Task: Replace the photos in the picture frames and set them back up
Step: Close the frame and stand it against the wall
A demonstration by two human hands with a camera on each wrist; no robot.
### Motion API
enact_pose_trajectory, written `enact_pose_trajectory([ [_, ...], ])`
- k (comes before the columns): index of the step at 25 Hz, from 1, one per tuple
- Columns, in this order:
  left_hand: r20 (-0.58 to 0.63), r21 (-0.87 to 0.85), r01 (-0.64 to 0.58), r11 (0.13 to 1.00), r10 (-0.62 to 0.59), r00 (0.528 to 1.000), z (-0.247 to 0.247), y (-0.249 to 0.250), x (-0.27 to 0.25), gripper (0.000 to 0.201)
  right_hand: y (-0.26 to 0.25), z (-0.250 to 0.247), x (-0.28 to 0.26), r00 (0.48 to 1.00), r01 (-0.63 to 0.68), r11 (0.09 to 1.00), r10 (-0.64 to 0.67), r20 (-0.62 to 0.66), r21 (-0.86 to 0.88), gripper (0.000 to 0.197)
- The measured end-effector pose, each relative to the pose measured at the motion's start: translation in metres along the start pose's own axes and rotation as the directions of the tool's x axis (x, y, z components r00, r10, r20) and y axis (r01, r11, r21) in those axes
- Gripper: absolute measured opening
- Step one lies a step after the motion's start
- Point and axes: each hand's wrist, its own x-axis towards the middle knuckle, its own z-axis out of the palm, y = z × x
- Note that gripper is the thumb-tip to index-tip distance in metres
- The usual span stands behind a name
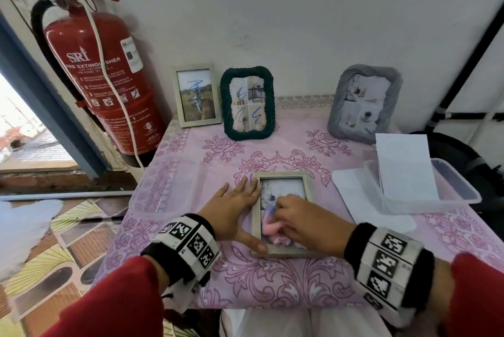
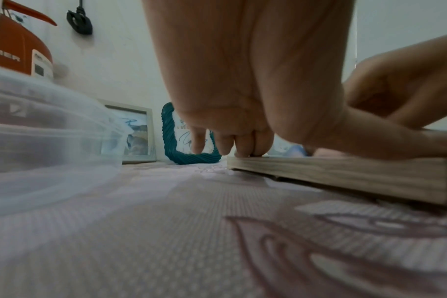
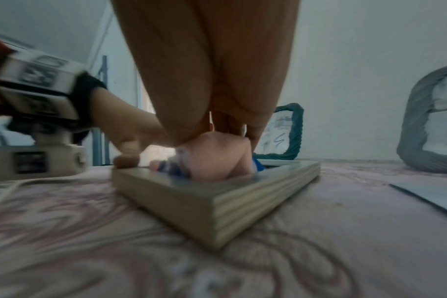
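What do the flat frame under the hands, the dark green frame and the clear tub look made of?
Flat frame: pale wood or wood-look board, matte, grain lines along its side. Dark green frame: twisted cord or rope wrapping, judging by its ribbed spiral texture. Clear tub: translucent plastic, glossy, tablecloth showing through.

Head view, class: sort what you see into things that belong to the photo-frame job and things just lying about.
Belongs to the job:
flat wooden frame
pink cloth
left hand
right hand
standing wooden frame
green frame
grey frame
white sheets

Just lying about:
fire extinguisher
plastic tub
tablecloth
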Motion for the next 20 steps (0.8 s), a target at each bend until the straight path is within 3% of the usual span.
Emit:
enact_pose_trajectory([
  [6, 0.027, -0.011, 0.008, 1.000, -0.008, 1.000, -0.003, 0.003, -0.001, 0.123, 0.003, -0.012, -0.009, 0.996, -0.069, 0.975, 0.080, 0.044, -0.213, 0.022],
  [13, 0.016, -0.064, -0.005, 0.998, 0.006, 1.000, 0.000, 0.001, -0.002, 0.123, 0.034, -0.031, 0.040, 0.964, -0.263, 0.958, 0.266, 0.014, -0.113, 0.020],
  [20, 0.024, -0.073, -0.006, 0.997, 0.008, 1.000, 0.000, 0.002, 0.001, 0.123, 0.030, -0.013, 0.037, 0.998, -0.045, 0.995, 0.050, 0.050, -0.087, 0.026],
])
